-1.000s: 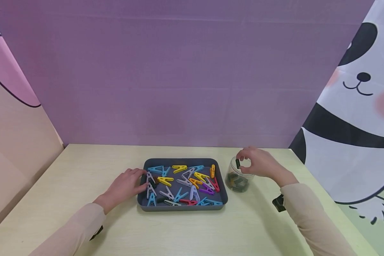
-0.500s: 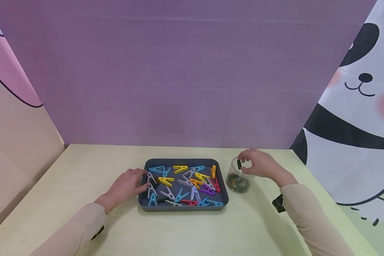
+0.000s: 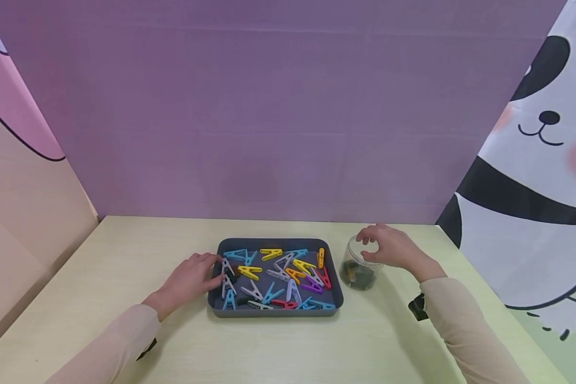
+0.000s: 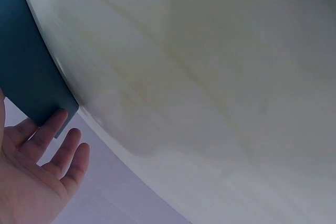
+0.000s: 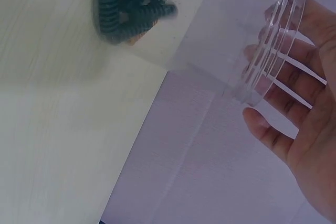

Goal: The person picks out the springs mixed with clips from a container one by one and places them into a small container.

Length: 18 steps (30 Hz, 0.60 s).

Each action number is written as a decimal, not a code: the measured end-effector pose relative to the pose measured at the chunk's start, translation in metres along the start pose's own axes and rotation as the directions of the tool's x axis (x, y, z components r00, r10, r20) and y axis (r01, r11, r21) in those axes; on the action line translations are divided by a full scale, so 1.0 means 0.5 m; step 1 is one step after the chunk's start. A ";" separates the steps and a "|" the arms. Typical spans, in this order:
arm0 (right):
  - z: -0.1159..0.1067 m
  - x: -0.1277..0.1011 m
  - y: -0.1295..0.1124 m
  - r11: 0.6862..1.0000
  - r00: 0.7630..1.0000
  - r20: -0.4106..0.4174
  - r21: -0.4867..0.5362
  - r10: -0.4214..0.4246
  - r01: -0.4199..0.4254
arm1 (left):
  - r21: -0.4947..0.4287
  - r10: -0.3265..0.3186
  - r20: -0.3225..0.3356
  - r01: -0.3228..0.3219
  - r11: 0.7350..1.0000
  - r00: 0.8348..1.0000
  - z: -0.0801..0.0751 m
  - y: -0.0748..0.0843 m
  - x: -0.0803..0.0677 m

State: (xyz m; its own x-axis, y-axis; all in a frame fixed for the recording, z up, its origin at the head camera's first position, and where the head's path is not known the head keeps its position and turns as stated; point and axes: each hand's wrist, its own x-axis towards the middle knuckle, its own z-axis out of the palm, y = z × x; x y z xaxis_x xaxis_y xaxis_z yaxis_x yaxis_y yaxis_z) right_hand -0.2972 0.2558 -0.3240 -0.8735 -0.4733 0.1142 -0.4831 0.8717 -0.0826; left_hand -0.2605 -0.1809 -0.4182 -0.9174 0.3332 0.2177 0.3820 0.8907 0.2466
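My right hand (image 3: pixel 396 250) is over the mouth of a clear jar (image 3: pixel 349 253), thumb and fingers apart with nothing pinched. Dark green coil springs (image 5: pixel 142 22) lie at the jar's bottom in the right wrist view, with a bit of orange among them. My left hand (image 3: pixel 189 277) rests its fingertips at the left rim of a dark grey tray (image 3: pixel 273 313); in the left wrist view its fingers (image 4: pixel 73 145) are loosely bent against the outer wall. The tray holds plastic clothespins (image 3: pixel 248 273) in several colours and a dark coil spring (image 3: pixel 244 301) near the front.
The tray and jar stand side by side on a pale wooden table (image 3: pixel 288 352). A purple backdrop (image 3: pixel 269 106) rises behind its far edge, and a panel with a panda picture (image 3: pixel 533 202) stands on the right.
The dark spring that my right hand pinched over the jar mouth is gone from its fingers, let go there. My left hand stays at the tray rim.
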 end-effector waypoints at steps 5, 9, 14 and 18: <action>0.003 0.000 -0.001 1.000 1.000 -0.024 -0.012 -0.002 0.002 | 0.002 -0.004 0.003 0.004 1.000 1.000 0.002 0.000 0.000; 0.003 0.001 -0.003 1.000 0.999 -0.044 -0.024 -0.010 0.009 | 0.001 -0.001 0.000 0.001 1.000 1.000 0.001 0.000 0.000; -0.002 0.005 -0.014 0.999 0.995 -0.088 -0.026 -0.043 0.041 | -0.003 -0.005 0.002 0.005 1.000 1.000 0.002 0.000 0.000; -0.006 0.012 -0.027 0.994 0.988 -0.126 -0.057 -0.095 0.088 | -0.002 -0.005 0.000 0.005 1.000 1.000 0.002 -0.001 0.000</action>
State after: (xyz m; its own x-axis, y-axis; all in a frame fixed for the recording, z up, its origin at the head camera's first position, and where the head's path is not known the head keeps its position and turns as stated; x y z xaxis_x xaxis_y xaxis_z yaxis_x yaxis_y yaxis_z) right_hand -0.2956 0.2418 -0.3194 -0.8093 -0.5337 0.2453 -0.5537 0.8326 -0.0152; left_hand -0.2606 -0.1808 -0.4193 -0.9194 0.3283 0.2164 0.3772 0.8918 0.2498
